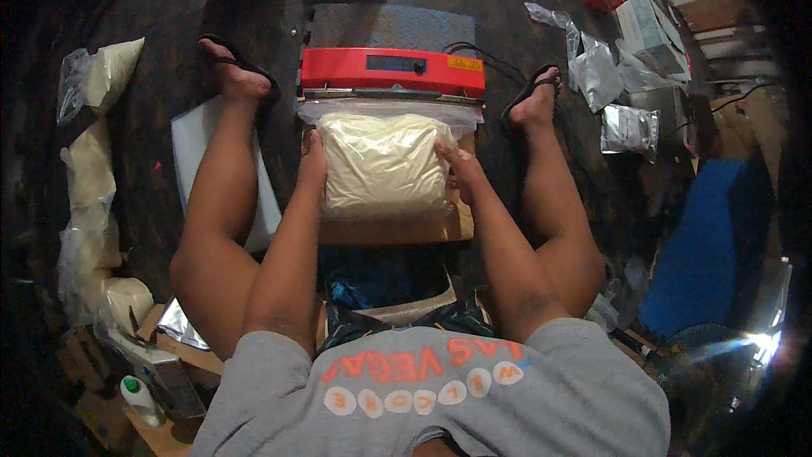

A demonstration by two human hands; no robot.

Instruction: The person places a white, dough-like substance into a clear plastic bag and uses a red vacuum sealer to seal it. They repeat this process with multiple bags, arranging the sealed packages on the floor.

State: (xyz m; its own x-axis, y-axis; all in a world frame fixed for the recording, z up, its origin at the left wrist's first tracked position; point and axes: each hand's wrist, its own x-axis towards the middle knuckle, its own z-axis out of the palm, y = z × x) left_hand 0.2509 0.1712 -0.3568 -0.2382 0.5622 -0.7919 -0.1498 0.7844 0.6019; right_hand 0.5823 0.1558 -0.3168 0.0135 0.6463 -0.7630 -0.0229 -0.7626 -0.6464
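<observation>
I remotely see a grey T-shirt (429, 376) at six o'clock — orange lettering (458, 352), white discs (370, 401) — black sandals (545, 82) near ten and two.

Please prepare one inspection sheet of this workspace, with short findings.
Surface: dark floor, some cardboard.
Things in use: clear bag with pale-yellow contents, its upper edge at the front of the red machine.
Clutter: filled bags at left, silver bags at right.
Hands: left hand and right hand hold the bag's two sides.
Cables: black cable at the machine's right.
Surroundings: blue sheet at right, white bottle at lower left.
</observation>
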